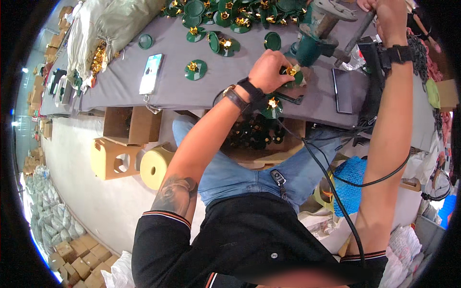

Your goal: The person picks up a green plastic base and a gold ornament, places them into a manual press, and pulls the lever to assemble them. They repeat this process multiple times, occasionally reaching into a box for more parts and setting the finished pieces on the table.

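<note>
My left hand (270, 71) is closed, with thumb and fingers pinching a green disc with a gold flower-shaped piece (294, 77) just under the head of a dark green hand press (307, 48). At the upper right, my right hand (391, 24) is wrapped round the upper end of the press's metal lever (357, 36). Another green disc with a gold piece (272, 105) sits by the table's front edge, close below my left hand. One more such disc (196, 70) lies flat further left. Beside the press is a plain green disc (272, 41).
A heap of green discs with gold pieces (240, 14) covers the table's far side. Two phones (151, 74) (342, 90) lie on the grey cloth. A box of dark parts (293, 144) stands under the table edge, between my knees. Black cables (331, 177) hang across my lap.
</note>
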A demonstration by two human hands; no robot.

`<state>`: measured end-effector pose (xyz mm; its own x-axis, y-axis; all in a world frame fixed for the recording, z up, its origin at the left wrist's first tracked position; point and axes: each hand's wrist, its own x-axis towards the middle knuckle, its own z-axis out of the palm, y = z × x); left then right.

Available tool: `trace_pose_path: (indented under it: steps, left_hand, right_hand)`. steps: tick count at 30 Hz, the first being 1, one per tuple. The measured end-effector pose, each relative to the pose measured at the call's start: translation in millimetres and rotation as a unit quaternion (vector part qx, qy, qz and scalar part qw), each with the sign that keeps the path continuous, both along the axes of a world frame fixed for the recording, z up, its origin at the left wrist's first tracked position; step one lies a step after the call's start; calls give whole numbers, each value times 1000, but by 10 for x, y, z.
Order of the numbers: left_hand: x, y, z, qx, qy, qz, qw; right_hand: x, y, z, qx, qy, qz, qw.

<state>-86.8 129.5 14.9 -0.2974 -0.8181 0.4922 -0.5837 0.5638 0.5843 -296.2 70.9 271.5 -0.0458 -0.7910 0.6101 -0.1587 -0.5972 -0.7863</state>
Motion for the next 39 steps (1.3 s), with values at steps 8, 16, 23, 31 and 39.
trace_pose_path:
  steps: [8,16,23,31,39]
  left_hand:
    - [-4,54,-6,51,3,18,999]
    - [-53,43,-60,27,10,-22,999]
    - [51,64,-91,28,26,-16,999]
    - [826,731,362,91,39,-52,994]
    - [2097,526,-223,170,-107,335,921]
  right_hand:
    - [57,1501,-882,-178,39,-75,980]
    - [-218,1863,-1496,-244,297,103,917]
    - [249,590,25,-92,132,-112,981]
    - [-54,38,-79,-87,125,-75,985]
    - [-39,-106,-64,-108,125,-67,984]
